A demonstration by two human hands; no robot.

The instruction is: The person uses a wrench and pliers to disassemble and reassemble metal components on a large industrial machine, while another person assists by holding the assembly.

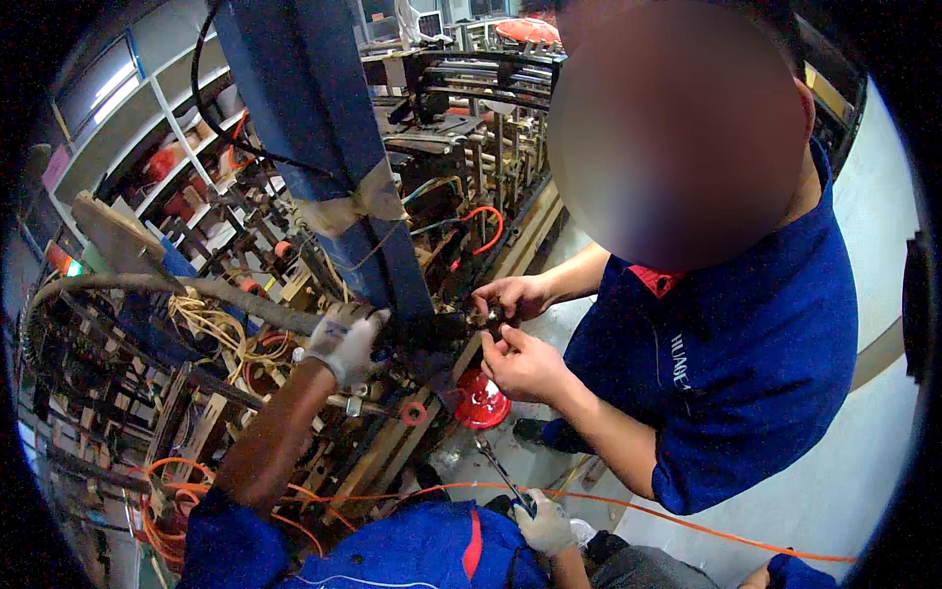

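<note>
My left hand (343,344), in a whitish work glove, is stretched forward to the machine, at the end of a thick grey hose (245,302) and beside the blue steel column (329,128). Its fingers are curled, and what lies under them is hidden. Low in the middle, my right hand (546,524), gloved too, is closed around the lower end of a metal wrench (503,469). The wrench slants up and left, its head free. Across from me, a co-worker's bare hands (525,361) hold a small dark metal part (496,316) in their fingertips.
The co-worker in blue (726,363) stands close on the right. Below their hands is a red round container (482,401). An orange air hose (648,508) crosses the floor. Tangled pale cords (221,329) hang on the left; shelves (162,123) stand behind.
</note>
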